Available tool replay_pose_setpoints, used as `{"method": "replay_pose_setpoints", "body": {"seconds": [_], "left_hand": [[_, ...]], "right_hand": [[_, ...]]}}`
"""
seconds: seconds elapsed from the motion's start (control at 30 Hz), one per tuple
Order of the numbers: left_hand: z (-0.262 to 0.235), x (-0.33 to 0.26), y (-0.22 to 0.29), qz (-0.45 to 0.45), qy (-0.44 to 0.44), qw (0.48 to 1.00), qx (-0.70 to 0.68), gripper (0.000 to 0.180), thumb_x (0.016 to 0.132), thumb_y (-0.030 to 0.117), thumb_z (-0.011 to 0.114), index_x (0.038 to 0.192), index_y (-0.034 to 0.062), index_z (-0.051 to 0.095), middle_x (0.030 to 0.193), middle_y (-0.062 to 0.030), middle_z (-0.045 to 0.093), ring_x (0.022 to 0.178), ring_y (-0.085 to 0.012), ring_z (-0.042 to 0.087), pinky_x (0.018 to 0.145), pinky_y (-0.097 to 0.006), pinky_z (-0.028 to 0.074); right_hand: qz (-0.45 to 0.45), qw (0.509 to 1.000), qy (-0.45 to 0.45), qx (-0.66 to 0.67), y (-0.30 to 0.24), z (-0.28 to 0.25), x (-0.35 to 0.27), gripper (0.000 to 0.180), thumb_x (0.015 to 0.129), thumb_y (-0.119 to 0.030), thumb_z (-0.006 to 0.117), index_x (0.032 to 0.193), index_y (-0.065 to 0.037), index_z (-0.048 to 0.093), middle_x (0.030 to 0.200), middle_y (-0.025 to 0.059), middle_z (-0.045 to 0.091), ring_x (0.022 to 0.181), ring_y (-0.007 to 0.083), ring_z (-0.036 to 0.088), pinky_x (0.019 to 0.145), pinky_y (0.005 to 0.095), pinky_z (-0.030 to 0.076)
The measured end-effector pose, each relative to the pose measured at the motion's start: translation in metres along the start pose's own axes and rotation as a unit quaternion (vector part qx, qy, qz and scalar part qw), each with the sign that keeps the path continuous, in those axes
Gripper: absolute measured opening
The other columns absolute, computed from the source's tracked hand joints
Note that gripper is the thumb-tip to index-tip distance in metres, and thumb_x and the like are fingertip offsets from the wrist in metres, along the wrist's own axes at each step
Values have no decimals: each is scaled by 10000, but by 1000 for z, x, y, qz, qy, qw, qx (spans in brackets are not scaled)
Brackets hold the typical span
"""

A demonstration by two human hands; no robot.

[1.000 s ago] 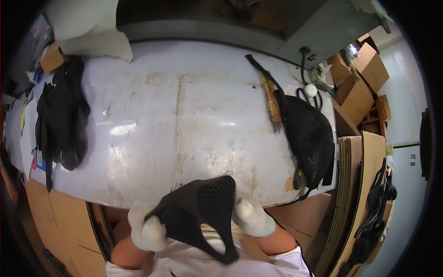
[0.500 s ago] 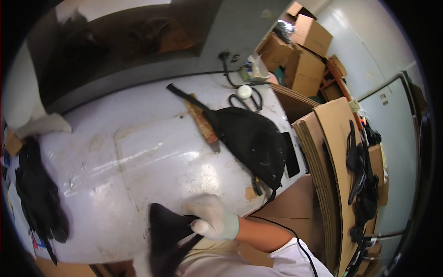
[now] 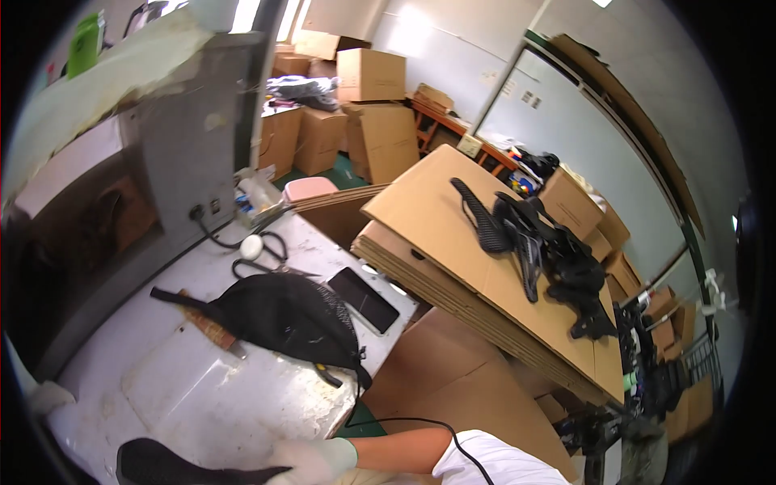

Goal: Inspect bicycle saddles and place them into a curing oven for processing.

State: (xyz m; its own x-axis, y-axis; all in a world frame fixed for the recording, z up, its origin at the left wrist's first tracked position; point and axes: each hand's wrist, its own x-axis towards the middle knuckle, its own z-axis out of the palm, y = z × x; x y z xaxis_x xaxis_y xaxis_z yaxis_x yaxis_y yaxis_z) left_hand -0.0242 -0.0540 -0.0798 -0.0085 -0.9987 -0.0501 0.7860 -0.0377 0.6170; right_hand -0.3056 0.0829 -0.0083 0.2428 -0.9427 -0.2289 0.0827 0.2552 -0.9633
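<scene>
My right hand (image 3: 314, 461), in a pale glove, is closed around the narrow end of a black bicycle saddle (image 3: 182, 467) at the bottom edge of the picture. The saddle's broad end points left, over the near part of the white table (image 3: 174, 396); its lower side is cut off by the frame. Beyond it on the table lies a black zippered bag (image 3: 283, 317) with a strap, partly over a worn brown-wrapped blade (image 3: 212, 325). Scissors (image 3: 267, 269) with black handles and a dark phone (image 3: 364, 300) rest beside the bag. My left hand is out of view.
To the right, a stack of flat cardboard (image 3: 477, 323) carries several black saddles (image 3: 529, 250). A grey machine housing (image 3: 182, 145) borders the table's far left. Cardboard boxes (image 3: 372, 77) are piled at the back. A black cable (image 3: 420, 419) crosses by my right arm.
The view has swung to the right, bringing more of the cardboard stack in. My right hand still grips the saddle, now lower in the picture. Black items at the far left have left view.
</scene>
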Motion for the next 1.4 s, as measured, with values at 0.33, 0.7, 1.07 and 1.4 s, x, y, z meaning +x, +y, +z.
{"method": "replay_pose_setpoints", "body": {"seconds": [0.33, 0.7, 1.07, 1.4], "left_hand": [[59, 0, 51, -14, -252, 909, 331, 657, 1035, 506, 486, 1435, -15, 513, 1438, -244, 555, 1334, -436, 527, 1063, -571, 451], [41, -5, 73, -81, -218, 940, 248, 462, 1063, 316, 550, 1334, -57, 582, 1304, -233, 631, 1191, -373, 620, 1023, -496, 506], [22, 27, 141, 380, -74, 581, 716, 304, 846, 64, 738, 1135, -16, 688, 1027, -179, 708, 931, -370, 682, 854, -407, 559], [-10, 67, 188, 402, 131, 343, 839, 318, 918, 204, 714, 1150, -13, 698, 865, -150, 696, 818, -354, 665, 754, -463, 493]], "right_hand": [[-342, 695, 518, 363, -106, -179, -149, 467, 1054, -450, 581, 849, -36, 658, 615, 63, 643, 521, 190, 622, 490, 336, 514], [-507, 585, 591, 229, -51, -497, -378, 220, 989, -371, 678, 815, -278, 581, 686, 16, 589, 568, 225, 555, 527, 385, 504], [-356, 763, 525, -122, -48, -99, -18, 294, 1060, -325, 561, 1025, -38, 612, 728, 27, 595, 610, 162, 515, 648, 312, 446], [-269, 879, 94, -382, -36, 59, 43, 148, 894, -92, 746, 1031, -41, 768, 961, 178, 749, 875, 368, 721, 829, 442, 574]]}}
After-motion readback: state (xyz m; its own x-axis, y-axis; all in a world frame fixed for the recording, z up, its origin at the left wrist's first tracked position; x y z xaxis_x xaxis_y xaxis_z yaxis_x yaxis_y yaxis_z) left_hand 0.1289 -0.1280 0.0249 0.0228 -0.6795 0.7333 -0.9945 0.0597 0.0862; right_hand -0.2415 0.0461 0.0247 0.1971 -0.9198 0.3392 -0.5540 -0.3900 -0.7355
